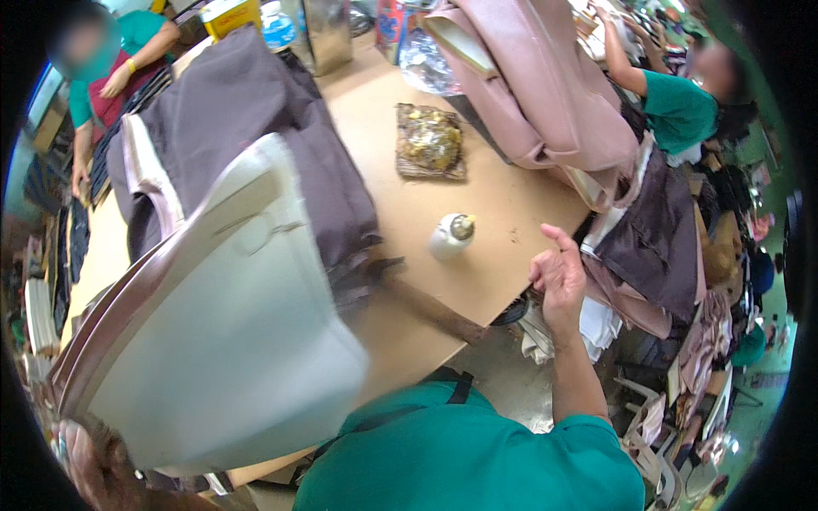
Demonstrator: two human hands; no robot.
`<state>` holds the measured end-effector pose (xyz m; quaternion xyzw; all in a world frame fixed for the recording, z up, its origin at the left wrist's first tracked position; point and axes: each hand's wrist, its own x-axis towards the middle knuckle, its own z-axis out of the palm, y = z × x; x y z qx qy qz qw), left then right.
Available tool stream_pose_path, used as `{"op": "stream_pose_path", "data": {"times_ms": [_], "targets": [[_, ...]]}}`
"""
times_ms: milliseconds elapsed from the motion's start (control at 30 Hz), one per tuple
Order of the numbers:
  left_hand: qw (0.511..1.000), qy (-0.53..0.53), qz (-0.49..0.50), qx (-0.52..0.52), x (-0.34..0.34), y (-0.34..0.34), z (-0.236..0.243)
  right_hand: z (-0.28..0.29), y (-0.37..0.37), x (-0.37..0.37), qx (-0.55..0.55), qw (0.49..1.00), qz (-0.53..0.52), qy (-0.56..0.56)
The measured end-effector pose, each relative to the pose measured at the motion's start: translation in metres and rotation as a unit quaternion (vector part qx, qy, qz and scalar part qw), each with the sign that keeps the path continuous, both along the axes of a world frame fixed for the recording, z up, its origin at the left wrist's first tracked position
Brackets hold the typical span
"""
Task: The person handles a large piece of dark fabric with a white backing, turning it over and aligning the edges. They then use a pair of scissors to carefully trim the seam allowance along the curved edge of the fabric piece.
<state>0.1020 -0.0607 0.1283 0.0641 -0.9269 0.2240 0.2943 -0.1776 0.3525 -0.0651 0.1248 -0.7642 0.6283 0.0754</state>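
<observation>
At the lower left my left hand [92,464] is closed on the edge of a large upholstery piece [230,298], its pale grey-green backing turned toward me and a brownish-pink layer along its rim. The piece is raised and blurred, slanting over the near left of the table. My right hand [561,281] is in the air off the table's right corner, holding nothing, one finger stretched out and others partly curled. Nearest to it on the table stands a small white bottle [450,237] with a yellowish nozzle.
Dark purple-brown fabric [239,111] lies heaped on the left of the tan table [366,81]. A brown pad [430,140] with yellowish, shiny material sits mid-table. Pink upholstery pieces [545,77] cover the far right. Two people in green shirts [682,106] work at far left and far right.
</observation>
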Motion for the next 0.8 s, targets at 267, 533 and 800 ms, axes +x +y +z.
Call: {"op": "stream_pose_path", "data": {"times_ms": [267, 533, 800], "targets": [[0.998, -0.028, -0.023, 0.049, 0.009, -0.002, -0.005, -0.046, -0.032, -0.01, -0.008, 0.999, -0.027, 0.024], [0.996, -0.055, 0.025, 0.065, 0.03, -0.01, -0.007, -0.04, -0.022, 0.003, -0.044, 0.993, 0.017, -0.106], [0.994, -0.029, -0.019, 0.107, 0.013, 0.01, -0.006, -0.023, -0.012, 0.025, -0.038, 0.882, 0.36, -0.3]]}}
